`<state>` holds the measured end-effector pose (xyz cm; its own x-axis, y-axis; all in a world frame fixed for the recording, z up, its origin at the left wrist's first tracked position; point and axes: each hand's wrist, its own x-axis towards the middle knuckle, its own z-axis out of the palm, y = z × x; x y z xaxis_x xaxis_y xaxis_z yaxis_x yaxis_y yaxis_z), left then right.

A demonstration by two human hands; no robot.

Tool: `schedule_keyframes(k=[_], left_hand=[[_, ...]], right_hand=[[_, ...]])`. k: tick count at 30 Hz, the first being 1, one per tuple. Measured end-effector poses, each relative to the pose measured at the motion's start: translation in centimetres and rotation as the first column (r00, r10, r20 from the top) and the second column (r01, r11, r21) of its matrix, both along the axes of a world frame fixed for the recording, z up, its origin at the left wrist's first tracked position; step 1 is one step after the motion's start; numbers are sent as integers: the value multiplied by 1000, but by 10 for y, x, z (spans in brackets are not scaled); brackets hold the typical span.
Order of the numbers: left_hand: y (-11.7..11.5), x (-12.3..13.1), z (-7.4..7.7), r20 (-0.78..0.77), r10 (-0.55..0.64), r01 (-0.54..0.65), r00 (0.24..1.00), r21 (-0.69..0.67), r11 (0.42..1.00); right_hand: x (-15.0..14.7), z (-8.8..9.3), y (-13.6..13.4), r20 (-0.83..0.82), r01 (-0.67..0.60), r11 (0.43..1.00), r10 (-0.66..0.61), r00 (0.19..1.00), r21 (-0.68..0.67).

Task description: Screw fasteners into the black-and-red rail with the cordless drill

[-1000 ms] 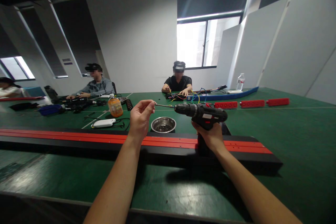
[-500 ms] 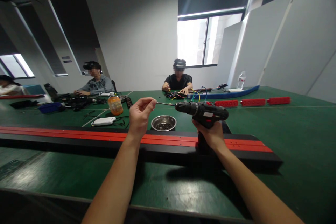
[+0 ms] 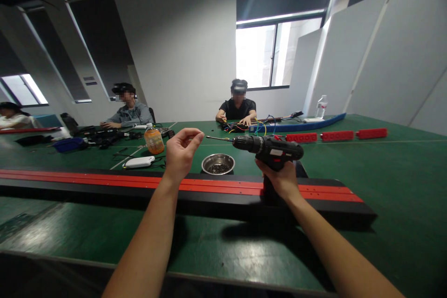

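Observation:
My right hand point(image 3: 281, 180) is wrapped round the grip of a black cordless drill point(image 3: 270, 148), held level above the table with its long bit point(image 3: 218, 138) pointing left. My left hand point(image 3: 180, 151) is raised just left of the bit's tip, thumb and forefinger pinched together a short gap from it. What the pinch holds, if anything, I cannot make out. Below and between my hands a small steel bowl point(image 3: 217, 163) of dark screws stands behind a long black rail with a red top strip point(image 3: 104, 180), which runs across the green table point(image 3: 384, 181).
An orange bottle point(image 3: 154, 141) and a white device point(image 3: 138, 162) lie behind the rail at left. Red blocks point(image 3: 335, 136), a blue strip point(image 3: 296, 126) and a water bottle point(image 3: 321, 106) sit far right. Two people point(image 3: 238, 107) point(image 3: 127, 111) work across the table amid wires and tools.
My left hand has drawn back to the left, off the tip of the drill bit it was touching. The drill and my right hand have hardly moved.

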<state>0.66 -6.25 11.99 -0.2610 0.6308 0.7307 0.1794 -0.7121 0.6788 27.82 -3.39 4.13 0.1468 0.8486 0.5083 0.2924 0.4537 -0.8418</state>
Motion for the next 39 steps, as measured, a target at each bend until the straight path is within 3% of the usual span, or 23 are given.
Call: schedule_keyframes(k=[8,21,31,39], left_hand=[[1,-6,1,-83,-47,45,995,-29,999],[-3,-4,6,-164,16,-16,986,5,1000],[6,3,-6,64,-87,89,994,-34,995],[10,0,-10,93,-97,101,991,-42,994]], right_hand=[[-1,2,-2,-2,6,999,-6,1000,-33],[-1,2,-3,-3,0,1000,0,1000,-16],[0,2,-3,18,-4,1000,4,1000,-13],[1,0,1,8,-2,999,2,1000,-39]])
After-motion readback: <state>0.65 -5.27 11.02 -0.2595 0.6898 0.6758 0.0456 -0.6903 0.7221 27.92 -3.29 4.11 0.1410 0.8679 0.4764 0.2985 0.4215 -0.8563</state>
